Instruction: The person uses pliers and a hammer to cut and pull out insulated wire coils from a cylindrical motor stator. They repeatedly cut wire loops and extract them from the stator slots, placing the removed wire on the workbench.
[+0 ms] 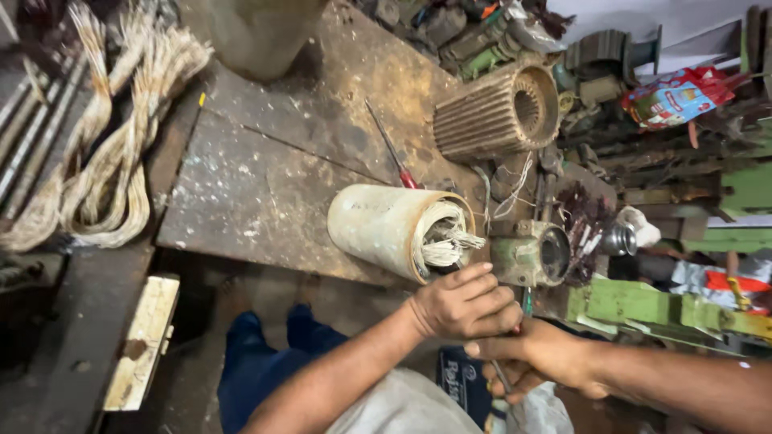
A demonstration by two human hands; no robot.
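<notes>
A pale, dirty motor stator cylinder [378, 225] lies on its side on the workbench [257, 185]. Its open end faces right, with a bundle of whitish winding wires [446, 237] sticking out. My left hand [465, 305] is curled into a fist just below that open end and presses against my right hand. Whatever it may hold is hidden. My right hand [539, 358] comes in from the right and grips a thin metal tool [500, 376]. A greenish part of the tool shows between the hands.
A red-handled screwdriver [392, 151] lies behind the cylinder. A ribbed motor housing [494, 112] and a small green motor body [527, 253] sit to the right amid scrap parts. Loops of old winding wire [104, 161] lie at the left. My blue-trousered legs [257, 362] are below.
</notes>
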